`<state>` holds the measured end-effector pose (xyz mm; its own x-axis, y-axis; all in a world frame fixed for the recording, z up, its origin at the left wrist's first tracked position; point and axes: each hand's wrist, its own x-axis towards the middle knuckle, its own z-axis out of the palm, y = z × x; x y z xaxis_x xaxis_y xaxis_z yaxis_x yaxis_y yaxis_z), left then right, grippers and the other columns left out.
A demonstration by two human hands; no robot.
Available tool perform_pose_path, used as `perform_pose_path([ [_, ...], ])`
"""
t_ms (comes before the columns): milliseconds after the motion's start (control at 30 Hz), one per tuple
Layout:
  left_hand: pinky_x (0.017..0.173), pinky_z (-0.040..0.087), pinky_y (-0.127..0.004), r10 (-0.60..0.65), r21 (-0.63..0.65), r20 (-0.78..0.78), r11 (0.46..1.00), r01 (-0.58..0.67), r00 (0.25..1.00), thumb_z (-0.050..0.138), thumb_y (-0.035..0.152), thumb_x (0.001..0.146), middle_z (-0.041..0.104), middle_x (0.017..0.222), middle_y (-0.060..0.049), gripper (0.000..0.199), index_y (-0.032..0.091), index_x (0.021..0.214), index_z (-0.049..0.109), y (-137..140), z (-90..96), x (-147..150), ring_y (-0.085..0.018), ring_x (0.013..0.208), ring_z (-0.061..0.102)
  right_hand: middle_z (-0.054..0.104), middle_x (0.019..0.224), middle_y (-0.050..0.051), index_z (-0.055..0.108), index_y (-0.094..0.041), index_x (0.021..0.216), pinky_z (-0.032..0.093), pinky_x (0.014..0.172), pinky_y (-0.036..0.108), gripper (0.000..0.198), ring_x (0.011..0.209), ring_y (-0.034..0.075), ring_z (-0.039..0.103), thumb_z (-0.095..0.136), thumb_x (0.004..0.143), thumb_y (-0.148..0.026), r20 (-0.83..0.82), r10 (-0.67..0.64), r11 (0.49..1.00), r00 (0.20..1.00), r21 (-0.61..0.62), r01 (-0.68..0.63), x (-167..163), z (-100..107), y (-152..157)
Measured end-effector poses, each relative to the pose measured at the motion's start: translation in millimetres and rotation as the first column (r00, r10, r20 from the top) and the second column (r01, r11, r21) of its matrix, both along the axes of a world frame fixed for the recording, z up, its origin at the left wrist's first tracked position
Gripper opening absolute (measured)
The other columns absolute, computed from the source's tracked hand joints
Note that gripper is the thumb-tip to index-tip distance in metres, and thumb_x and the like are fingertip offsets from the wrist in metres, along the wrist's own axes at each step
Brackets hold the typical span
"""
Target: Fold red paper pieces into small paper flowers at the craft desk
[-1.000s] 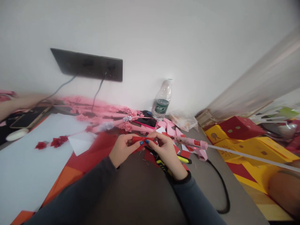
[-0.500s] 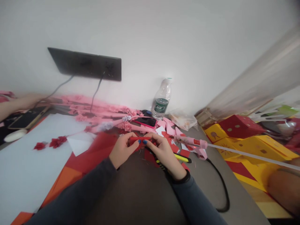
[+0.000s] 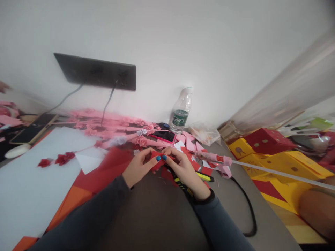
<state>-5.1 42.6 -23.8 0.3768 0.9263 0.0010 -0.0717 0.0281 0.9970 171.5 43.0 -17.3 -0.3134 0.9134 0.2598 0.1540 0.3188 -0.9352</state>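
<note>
A small piece of red paper [image 3: 156, 154] is pinched between my two hands above the dark table. My left hand [image 3: 140, 164] grips its left side, thumb on the near face. From the other side my right hand [image 3: 181, 169] holds it too, with the thumb tips almost touching. Part of the paper is hidden behind the fingers. Under my right wrist lies a black-and-yellow tool [image 3: 183, 186], its kind hard to make out. Beside that wrist rests a yellow-and-black cutter-like handle [image 3: 205, 176]. Red paper pieces [image 3: 206, 170] are scattered around it.
Right of my hands lies a pink glue gun [image 3: 214, 158] with a long white stick and black cable. A water bottle [image 3: 180, 113] and pink phone [image 3: 163, 136] stand behind. Pink paper flowers [image 3: 142, 140] and white sheets [image 3: 31, 184] are leftward; yellow boxes [image 3: 295, 165] rightward.
The red paper has turned in my fingers, from a narrow flat strip to a tilted, pointed shape. At far left, another person's arm has drawn back from the table.
</note>
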Motion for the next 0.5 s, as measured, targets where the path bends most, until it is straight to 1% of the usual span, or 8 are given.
perform_pose_path([
  [100,0.052,0.052,-0.023,0.016,0.005,0.027,1.000,-0.016,1.000,0.065,0.047,0.082,0.059,0.074,0.000,0.033,0.015,0.089,0.060,-0.7,2.8,0.2,-0.013,0.062,0.060,0.060,0.082,0.004,0.053,-0.021,0.074,0.046,0.071,0.030,0.033,0.076,0.018,0.056,0.056,0.092,-0.048,-0.038,-0.021,0.999,0.999,-0.033,0.020,-0.7,-0.4,0.2],
  [200,0.051,0.051,-0.022,0.049,0.029,0.000,0.998,-0.049,0.999,0.064,0.043,0.083,0.059,0.072,0.000,0.029,0.015,0.088,0.062,-0.5,4.8,-0.7,-0.011,0.057,0.057,0.060,0.083,0.004,0.056,-0.020,0.077,0.046,0.072,0.030,0.032,0.078,0.019,0.056,0.056,0.092,-0.048,-0.039,-0.023,0.998,0.999,-0.054,0.021,-1.5,-0.6,-0.2],
  [300,0.050,0.048,-0.020,0.073,0.080,-0.038,0.994,-0.069,0.997,0.063,0.037,0.083,0.058,0.070,0.001,0.022,0.015,0.085,0.063,0.3,5.0,-2.1,-0.010,0.056,0.053,0.059,0.080,0.003,0.056,-0.020,0.078,0.045,0.070,0.030,0.029,0.076,0.018,0.055,0.057,0.091,-0.047,0.005,0.000,0.998,1.000,-0.055,0.000,-2.2,0.1,-1.1],
  [433,0.050,0.047,-0.019,0.062,0.131,-0.086,0.990,-0.051,0.994,0.060,0.033,0.084,0.056,0.070,0.002,0.018,0.015,0.081,0.061,-0.1,3.6,-3.0,-0.009,0.055,0.051,0.056,0.073,0.000,0.055,-0.020,0.076,0.042,0.064,0.027,0.028,0.069,0.016,0.052,0.054,0.093,-0.042,0.086,0.044,0.998,0.995,-0.054,-0.039,-3.1,2.2,-3.6],
  [500,0.049,0.047,-0.020,0.068,0.143,-0.100,0.988,-0.053,0.993,0.059,0.033,0.086,0.057,0.074,0.001,0.017,0.016,0.085,0.061,-1.0,2.4,-3.1,-0.010,0.056,0.052,0.055,0.072,-0.001,0.056,-0.019,0.076,0.042,0.064,0.027,0.027,0.069,0.016,0.051,0.053,0.093,-0.041,0.106,0.063,0.997,0.992,-0.048,-0.058,-3.6,3.1,-4.5],
])
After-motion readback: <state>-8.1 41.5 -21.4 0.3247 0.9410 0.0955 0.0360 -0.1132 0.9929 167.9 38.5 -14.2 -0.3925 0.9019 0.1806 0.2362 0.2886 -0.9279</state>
